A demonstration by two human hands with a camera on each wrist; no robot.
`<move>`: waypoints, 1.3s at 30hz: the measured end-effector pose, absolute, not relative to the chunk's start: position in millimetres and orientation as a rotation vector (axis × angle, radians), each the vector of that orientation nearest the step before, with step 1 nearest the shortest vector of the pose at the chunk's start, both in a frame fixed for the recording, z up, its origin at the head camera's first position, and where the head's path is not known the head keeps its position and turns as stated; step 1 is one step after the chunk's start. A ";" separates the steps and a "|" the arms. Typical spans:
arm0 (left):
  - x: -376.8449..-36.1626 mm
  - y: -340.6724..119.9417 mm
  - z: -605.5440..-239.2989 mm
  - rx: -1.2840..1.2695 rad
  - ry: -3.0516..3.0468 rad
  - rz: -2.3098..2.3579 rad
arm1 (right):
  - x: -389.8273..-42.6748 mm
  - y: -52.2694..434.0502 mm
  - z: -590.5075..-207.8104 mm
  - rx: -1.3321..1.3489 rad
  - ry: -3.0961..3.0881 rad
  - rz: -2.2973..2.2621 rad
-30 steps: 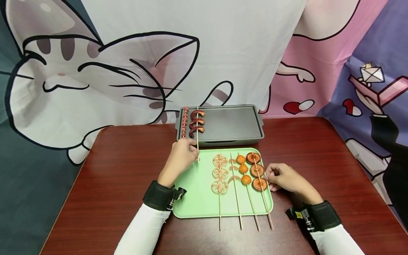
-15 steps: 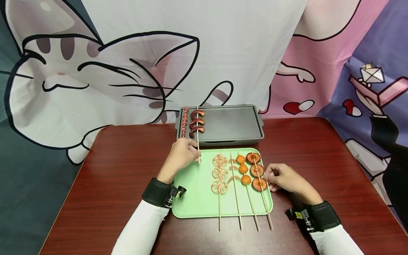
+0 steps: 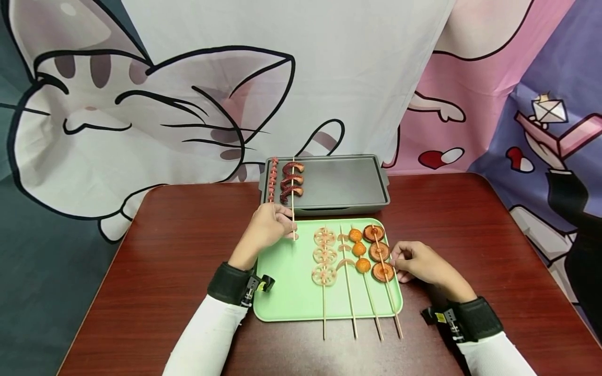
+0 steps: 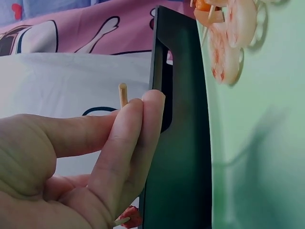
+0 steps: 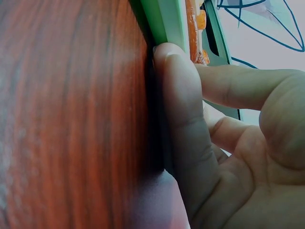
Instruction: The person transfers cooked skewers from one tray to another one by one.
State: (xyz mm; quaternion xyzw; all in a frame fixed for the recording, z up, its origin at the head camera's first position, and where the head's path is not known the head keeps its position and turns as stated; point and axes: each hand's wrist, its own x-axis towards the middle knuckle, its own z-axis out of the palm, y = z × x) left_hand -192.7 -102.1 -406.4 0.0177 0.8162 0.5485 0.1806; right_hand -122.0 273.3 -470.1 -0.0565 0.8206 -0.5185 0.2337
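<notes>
My left hand (image 3: 270, 225) pinches the lower stick of a skewer (image 3: 292, 180) that carries three curled, dark red pieces like octopus tentacles. These pieces lie over the left part of the grey baking pan (image 3: 343, 183), beside a skewer of small red pieces (image 3: 272, 177). In the left wrist view the stick's end (image 4: 123, 94) pokes out between thumb and fingers. My right hand (image 3: 420, 263) pinches the right rim of the light green tray (image 3: 287, 297), with the thumb and a finger on either side of the rim (image 5: 164, 24) in the right wrist view.
On the green tray lie skewers of lotus root slices (image 3: 324, 256), pale curved pieces (image 3: 345, 247), orange balls (image 3: 359, 249) and round brown mushroom-like slices (image 3: 379, 251). Their sticks overhang the front edge. A printed cloth (image 3: 357, 68) hangs behind the reddish-brown table (image 3: 188, 224).
My left hand and the skewer it holds have shifted very slightly to the right over the pan. The right hand stays on the tray's rim.
</notes>
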 end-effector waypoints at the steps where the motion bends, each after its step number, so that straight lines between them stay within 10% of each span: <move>1: -192.3 -102.0 -406.0 0.051 2.300 1.554 | -121.8 273.2 -469.9 -0.154 2.252 -1.425; 39: -148.5 -102.7 -405.4 0.140 1.913 1.821 | -122.1 273.2 -469.7 -0.153 2.247 -1.421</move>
